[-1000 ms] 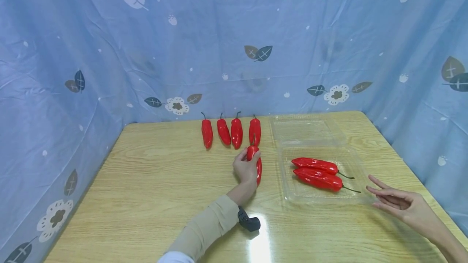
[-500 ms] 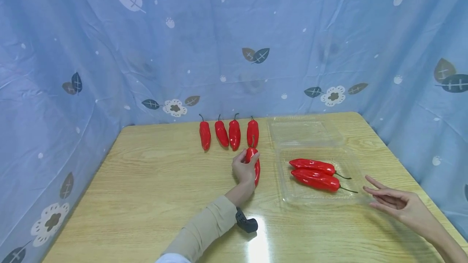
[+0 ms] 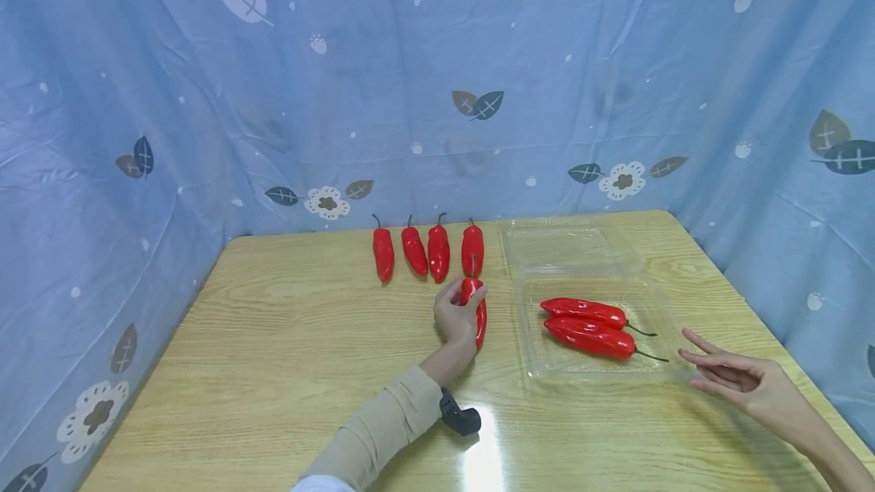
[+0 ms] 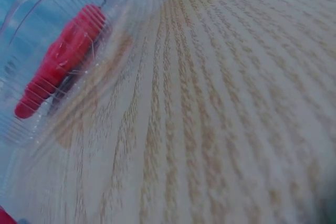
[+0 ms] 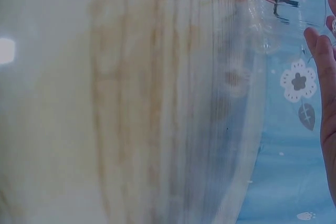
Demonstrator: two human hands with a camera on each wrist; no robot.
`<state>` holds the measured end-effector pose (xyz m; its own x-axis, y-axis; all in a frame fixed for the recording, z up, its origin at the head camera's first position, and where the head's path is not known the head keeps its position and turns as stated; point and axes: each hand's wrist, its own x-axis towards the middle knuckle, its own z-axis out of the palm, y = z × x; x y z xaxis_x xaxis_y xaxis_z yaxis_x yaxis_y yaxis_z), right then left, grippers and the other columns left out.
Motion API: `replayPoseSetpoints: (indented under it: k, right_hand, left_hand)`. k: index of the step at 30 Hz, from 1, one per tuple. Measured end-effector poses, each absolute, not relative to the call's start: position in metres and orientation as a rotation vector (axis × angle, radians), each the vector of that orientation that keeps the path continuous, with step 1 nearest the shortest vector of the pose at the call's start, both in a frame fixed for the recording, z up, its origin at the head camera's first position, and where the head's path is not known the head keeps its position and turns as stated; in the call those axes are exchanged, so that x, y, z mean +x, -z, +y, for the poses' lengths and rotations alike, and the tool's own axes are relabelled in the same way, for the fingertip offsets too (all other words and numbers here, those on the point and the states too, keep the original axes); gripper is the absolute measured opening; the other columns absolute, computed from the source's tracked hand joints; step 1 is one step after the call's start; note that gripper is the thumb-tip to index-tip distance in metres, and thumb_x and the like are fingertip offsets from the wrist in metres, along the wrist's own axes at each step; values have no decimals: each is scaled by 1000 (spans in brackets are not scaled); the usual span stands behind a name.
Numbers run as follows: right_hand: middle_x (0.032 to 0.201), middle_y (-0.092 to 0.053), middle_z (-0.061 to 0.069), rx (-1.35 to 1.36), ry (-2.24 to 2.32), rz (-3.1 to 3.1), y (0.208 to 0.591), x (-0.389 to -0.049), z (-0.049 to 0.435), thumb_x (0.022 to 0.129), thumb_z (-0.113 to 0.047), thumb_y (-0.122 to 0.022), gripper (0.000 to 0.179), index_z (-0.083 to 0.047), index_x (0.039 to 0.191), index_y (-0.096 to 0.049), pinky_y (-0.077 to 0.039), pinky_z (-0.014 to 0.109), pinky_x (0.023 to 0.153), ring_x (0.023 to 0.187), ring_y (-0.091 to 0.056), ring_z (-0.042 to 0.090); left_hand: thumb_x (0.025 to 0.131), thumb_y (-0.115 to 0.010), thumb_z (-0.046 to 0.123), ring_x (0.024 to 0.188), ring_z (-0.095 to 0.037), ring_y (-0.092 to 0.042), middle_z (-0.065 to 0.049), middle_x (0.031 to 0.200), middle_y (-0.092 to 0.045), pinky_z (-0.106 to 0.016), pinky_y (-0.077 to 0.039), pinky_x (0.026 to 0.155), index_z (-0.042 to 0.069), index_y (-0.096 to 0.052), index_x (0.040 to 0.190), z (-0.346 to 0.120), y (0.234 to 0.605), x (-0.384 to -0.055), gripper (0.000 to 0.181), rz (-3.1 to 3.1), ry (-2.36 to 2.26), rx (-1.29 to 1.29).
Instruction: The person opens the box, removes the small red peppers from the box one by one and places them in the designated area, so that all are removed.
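Note:
My left hand holds a red chili pepper near its stem end, thumb on one side and fingers on the other. The pepper lies lengthwise just in front of the back row. At the right, a hinged clear plastic box lies with its lid folded back. Two red peppers lie side by side in its base, a rear one and a front one, stems to the right. My right hand is at the box's right front corner, fingers extended; whether they touch the rim is unclear.
Several more red peppers stand in a row along the table's back edge, among them a leftmost one and a rightmost one. A blue patterned curtain encloses the wooden table. A black wrist-worn device sits under the left forearm.
The head view has shifted slightly. My left hand keeps its grip on the pepper in nearly the same place, and my right hand stays by the box.

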<state>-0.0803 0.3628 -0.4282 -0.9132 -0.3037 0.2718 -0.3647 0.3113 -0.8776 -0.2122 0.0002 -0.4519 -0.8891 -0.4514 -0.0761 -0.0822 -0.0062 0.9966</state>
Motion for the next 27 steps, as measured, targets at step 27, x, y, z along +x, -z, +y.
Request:
replayPoseSetpoints:
  k: [27]
  right_hand:
    - [144, -46, -10, 649, -1807, -2444, 429, -80, 363, 82, 23, -57, 37, 24, 118, -51, -49, 19, 85, 122, -49, 1]
  left_hand:
    - [87, -72, 14, 116, -31, -50, -10, 130, -57, -28, -47, 96, 10, -63, 126, -33, 426, -197, 41, -1931, 2288, 127]
